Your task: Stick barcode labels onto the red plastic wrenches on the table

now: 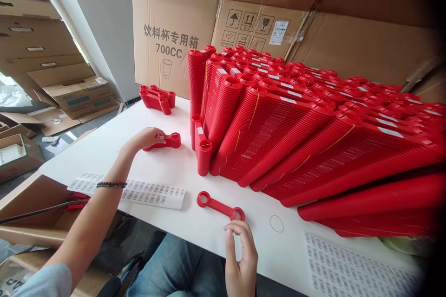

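Observation:
My left hand (150,139) reaches across the table and is closed on a short stack of red plastic pieces with ring-shaped ends (170,140); a white label shows by its fingers. Near the front edge, my right hand (241,253) is closed in a pinch, thumb against the curled index finger. Whether anything small sits in that pinch is hidden. Just beyond its fingertips lies a single flat red piece (219,205) with a ring at each end. A sheet of printed barcode labels (149,193) lies beneath my left forearm.
Tall bundles of stacked red pieces (272,125) fill the right side. A short stack (201,146) stands against them, another group (158,100) farther back. A rubber band (276,223) and second label sheet (348,264) lie on the white table (114,148). Cardboard (174,14) walls the back.

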The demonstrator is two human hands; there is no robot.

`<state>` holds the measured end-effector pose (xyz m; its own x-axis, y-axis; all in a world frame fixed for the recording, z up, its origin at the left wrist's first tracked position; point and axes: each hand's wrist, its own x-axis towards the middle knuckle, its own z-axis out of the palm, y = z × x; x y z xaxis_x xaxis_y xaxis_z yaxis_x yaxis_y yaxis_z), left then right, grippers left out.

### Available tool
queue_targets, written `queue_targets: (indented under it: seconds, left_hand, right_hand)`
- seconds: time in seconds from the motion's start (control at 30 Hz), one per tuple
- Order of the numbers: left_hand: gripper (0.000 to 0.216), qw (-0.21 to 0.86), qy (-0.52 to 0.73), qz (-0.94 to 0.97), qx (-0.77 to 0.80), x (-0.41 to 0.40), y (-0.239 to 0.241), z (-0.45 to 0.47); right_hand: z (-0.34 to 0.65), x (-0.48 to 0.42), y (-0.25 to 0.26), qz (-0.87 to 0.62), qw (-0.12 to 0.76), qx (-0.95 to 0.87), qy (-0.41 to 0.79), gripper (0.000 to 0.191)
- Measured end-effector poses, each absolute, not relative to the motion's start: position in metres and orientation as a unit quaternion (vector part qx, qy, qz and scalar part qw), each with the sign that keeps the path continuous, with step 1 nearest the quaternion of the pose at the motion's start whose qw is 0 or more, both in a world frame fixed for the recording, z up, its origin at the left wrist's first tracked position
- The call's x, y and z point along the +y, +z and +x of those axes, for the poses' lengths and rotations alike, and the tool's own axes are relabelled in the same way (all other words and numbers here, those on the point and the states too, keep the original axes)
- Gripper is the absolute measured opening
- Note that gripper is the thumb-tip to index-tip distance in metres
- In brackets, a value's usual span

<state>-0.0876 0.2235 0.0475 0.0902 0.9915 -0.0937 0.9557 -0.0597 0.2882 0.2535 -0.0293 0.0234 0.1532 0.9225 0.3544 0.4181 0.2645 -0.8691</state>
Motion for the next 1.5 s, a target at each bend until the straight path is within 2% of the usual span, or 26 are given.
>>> queue_targets:
  seconds: [0.23,0.3,0.4,0.5,0.57,0.67,0.77,0.9,1.07,1.3,1.5]
  left_hand:
    - [0.034,0.125,0.034,0.721,0.681,0.222,0.054,-0.081]
    - [0.042,0.122,0.037,0.72,0.683,0.216,0.061,-0.076]
    - [0.059,0.073,0.086,0.724,0.681,0.191,0.074,-0.066]
    - [0.056,0.01,0.185,0.754,0.63,0.146,0.077,-0.061]
    - [0.057,0.045,0.194,0.787,0.584,0.112,0.067,-0.063]
    - [0.062,0.125,0.133,0.812,0.555,0.07,0.038,-0.074]
    - [0.072,0.115,0.087,0.823,0.549,0.047,0.005,-0.085]
    - [0.065,0.078,0.047,0.843,0.53,0.036,-0.019,-0.09]
    - [0.06,0.05,0.046,0.863,0.501,0.023,-0.021,-0.084]
    - [0.06,0.004,0.083,0.9,0.429,0.005,-0.029,-0.065]
    - [0.046,-0.01,0.159,0.9,0.406,0.004,-0.031,-0.06]
  right_hand:
    - [0.271,-0.014,0.019,-0.587,0.448,-0.652,0.173,0.013]
    - [0.277,-0.006,0.019,-0.593,0.412,-0.674,0.155,0.015]
    - [0.273,0.002,0.022,-0.577,0.386,-0.703,0.151,0.017]
    - [0.252,0.006,0.026,-0.533,0.373,-0.738,0.178,0.018]
    - [0.231,0.009,0.027,-0.496,0.355,-0.764,0.211,0.02]
    - [0.193,0.017,0.022,-0.452,0.31,-0.798,0.249,0.028]
    - [0.155,0.029,0.012,-0.434,0.268,-0.822,0.252,0.041]
    - [0.124,0.041,-0.005,-0.446,0.225,-0.831,0.245,0.049]
    - [0.128,0.026,-0.019,-0.454,0.22,-0.831,0.236,0.048]
    - [0.152,-0.02,-0.034,-0.487,0.207,-0.841,0.117,0.048]
    - [0.152,-0.028,-0.035,-0.508,0.262,-0.819,0.055,0.032]
